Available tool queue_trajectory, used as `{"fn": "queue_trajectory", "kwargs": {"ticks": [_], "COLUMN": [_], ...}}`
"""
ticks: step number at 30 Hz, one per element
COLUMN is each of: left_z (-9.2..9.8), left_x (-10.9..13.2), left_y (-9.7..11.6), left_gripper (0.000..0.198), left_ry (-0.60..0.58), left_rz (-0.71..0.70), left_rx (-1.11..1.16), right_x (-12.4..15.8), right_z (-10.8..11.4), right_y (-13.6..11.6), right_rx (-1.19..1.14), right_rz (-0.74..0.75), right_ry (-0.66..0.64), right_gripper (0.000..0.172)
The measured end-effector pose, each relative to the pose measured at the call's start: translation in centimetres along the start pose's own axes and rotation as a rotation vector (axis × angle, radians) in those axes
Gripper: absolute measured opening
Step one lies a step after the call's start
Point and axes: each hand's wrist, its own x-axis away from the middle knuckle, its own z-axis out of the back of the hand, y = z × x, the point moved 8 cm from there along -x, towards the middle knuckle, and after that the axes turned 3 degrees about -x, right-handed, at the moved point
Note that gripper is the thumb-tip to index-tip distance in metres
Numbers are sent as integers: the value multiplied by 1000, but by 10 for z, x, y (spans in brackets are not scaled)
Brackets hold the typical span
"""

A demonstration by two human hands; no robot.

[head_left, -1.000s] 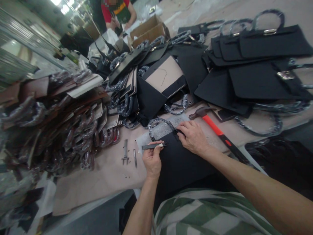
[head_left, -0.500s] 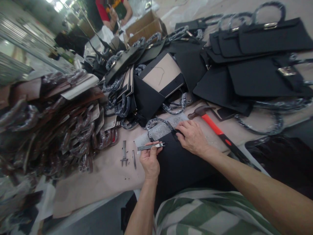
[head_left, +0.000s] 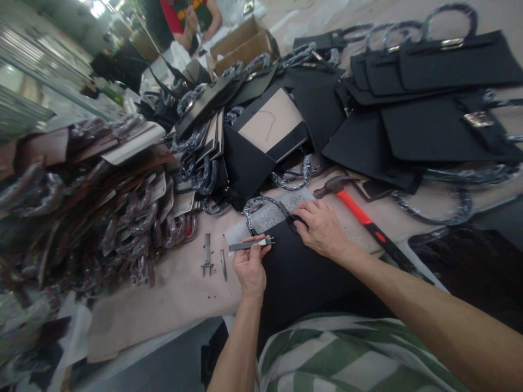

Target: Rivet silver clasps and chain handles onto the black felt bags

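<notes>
My left hand [head_left: 250, 268] is closed around a flat metal punch [head_left: 251, 244] with a forked tip pointing right. That tip lies over the top edge of a black bag panel [head_left: 304, 272], close to one end of its plastic-wrapped handle [head_left: 248, 209]. With bent fingers, my right hand [head_left: 322, 228] grips the panel's top edge by the handle's other end; what exactly lies under the fingertips is hidden. Beneath the handle is a grey speckled slab [head_left: 267, 218]. A hammer [head_left: 359, 212] with a red and black grip rests right of my right hand.
A second metal tool [head_left: 207, 255] and a thin metal rod [head_left: 223, 265] lie left of my left hand, among tiny bits. Brown wrapped handles [head_left: 134, 218] are heaped at left. Black bag panels [head_left: 445, 130] pile up behind, near a cardboard box [head_left: 245, 46]. Another person [head_left: 192, 22] sits at the back.
My left hand and the punch have shifted very slightly left. The right hand and the black bag panel look unmoved.
</notes>
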Motion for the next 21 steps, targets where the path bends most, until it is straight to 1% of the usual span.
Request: {"fn": "queue_trajectory", "kwargs": {"ticks": [8,15,17,21], "left_z": [1,0,1,6], "left_x": [0,1,1,2], "left_y": [-3,-3,-3,-3], "left_gripper": [34,37,39,41], "left_ry": [-26,-46,-16,102], "left_rz": [-6,-23,-13,9], "left_rx": [29,-44,-41,-24], "right_x": [0,0,-1,-2], "right_z": [0,0,0,2], "right_y": [1,1,0,-1], "right_rx": [-3,-8,-10,-11], "right_rz": [-4,-4,-6,-9], "right_ry": [-7,-7,-10,-3], "right_gripper": [18,18,18,18]}}
